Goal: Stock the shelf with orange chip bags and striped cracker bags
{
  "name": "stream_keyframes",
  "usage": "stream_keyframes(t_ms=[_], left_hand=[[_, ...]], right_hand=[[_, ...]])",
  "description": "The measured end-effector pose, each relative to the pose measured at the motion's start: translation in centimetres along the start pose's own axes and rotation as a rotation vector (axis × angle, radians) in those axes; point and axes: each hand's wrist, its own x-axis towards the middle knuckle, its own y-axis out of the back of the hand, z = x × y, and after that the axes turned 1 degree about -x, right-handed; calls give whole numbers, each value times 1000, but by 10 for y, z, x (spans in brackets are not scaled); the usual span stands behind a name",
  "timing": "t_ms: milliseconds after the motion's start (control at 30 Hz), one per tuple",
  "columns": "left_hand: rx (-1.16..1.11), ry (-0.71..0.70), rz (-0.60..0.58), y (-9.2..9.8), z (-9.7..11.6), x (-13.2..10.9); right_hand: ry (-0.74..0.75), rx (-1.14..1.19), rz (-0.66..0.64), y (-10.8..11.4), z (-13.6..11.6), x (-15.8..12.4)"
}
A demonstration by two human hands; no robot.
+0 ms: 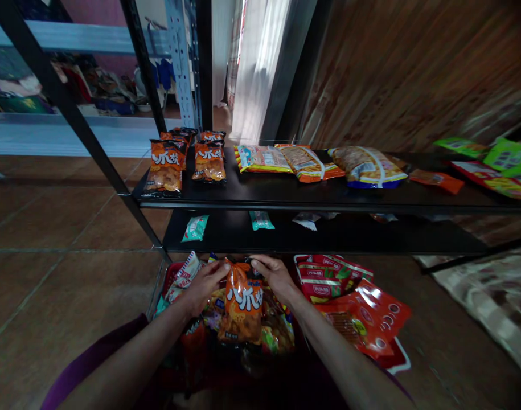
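Note:
An orange and black snack bag [244, 302] hangs upright between my hands, over a basket [169, 276] filled with assorted snack packets. My left hand [206, 286] pinches its upper left corner, and my right hand [276, 277] pinches the upper right one. Matching orange bags stand in two groups on the shelf ahead: one front bag [165, 167] at the left end, another bag [209, 162] just right of it. The lower part of the basket is dark and partly hidden by my arms and the bag.
The black upper shelf [260, 196] also carries several flat-lying snack packets [309, 163]. Small teal packets [196, 228] lie on the lower shelf [226, 236]. To the right, a second basket [400, 357] holds red snack packs [366, 319]. A black upright post [85, 136] rises at left.

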Motion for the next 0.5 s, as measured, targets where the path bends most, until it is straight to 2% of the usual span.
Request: stream_keyframes(t_ms=[167, 300, 400, 500], left_hand=[[-65, 32, 210, -13, 1, 7], [-121, 38, 242, -17, 2, 10], [-214, -30, 286, -10, 6, 16], [-291, -138, 407, 3, 13, 24]], right_hand=[[41, -79, -68, -9, 7, 6], [33, -62, -67, -12, 7, 3], [-46, -9, -96, -11, 5, -4], [-186, 81, -226, -8, 4, -12]])
